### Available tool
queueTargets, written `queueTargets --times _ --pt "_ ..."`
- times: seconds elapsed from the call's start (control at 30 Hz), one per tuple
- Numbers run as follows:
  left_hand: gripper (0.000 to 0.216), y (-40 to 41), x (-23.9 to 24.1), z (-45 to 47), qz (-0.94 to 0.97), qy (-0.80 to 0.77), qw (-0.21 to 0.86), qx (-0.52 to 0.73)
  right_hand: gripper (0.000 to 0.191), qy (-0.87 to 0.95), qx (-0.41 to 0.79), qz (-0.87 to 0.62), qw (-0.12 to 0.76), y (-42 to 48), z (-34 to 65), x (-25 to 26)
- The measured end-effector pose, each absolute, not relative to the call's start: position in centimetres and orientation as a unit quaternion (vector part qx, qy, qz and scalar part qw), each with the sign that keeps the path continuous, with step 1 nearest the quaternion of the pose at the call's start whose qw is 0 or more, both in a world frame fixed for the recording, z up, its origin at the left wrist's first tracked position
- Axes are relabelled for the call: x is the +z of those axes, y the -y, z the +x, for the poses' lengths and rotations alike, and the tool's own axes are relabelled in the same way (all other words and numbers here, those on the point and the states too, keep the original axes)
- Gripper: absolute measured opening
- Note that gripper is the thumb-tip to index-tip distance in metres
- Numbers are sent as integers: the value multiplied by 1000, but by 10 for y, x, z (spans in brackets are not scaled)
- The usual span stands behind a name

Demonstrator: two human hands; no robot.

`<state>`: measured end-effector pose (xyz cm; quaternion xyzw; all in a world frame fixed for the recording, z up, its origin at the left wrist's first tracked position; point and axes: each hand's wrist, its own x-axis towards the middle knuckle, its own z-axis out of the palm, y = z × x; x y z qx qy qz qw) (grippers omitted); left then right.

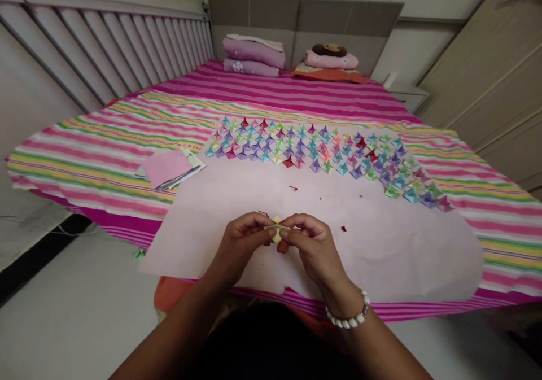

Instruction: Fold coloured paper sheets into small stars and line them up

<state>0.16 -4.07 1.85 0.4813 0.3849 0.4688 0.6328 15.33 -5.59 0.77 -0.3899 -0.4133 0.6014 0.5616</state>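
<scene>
Between both hands is a small folded piece of pale yellow paper (277, 234), held above a large pinkish-white sheet (228, 199). My left hand (243, 239) pinches its left side with thumb and forefinger. On the right side, my right hand (311, 244) grips it the same way, its wrist wearing a white bead bracelet. The fingertips cover part of the paper. Beyond the hands, several rows of small folded paper pieces (315, 165) in blue, purple, green, pink and red stand across the far part of the sheet.
A stack of coloured paper squares (167, 168), pink on top, lies left of the sheet on the striped bedspread (105, 137). Red paper scraps (344, 229) are scattered on the sheet. Folded bedding (254, 55) sits by the headboard (271, 16). A slatted rail (127, 47) runs along the left.
</scene>
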Motion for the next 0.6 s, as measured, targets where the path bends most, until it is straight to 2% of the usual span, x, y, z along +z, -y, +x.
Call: queueTargets --times 0.13,0.33,0.6 --pt "3 42 13 4 449 -364 660 480 5 394 603 -379 581 56 152 10" --pt "5 41 15 5 447 -368 664 474 8 389 598 -360 601 56 151 8" --pt "14 43 22 5 452 -347 685 455 5 442 568 -369 588 58 154 3"
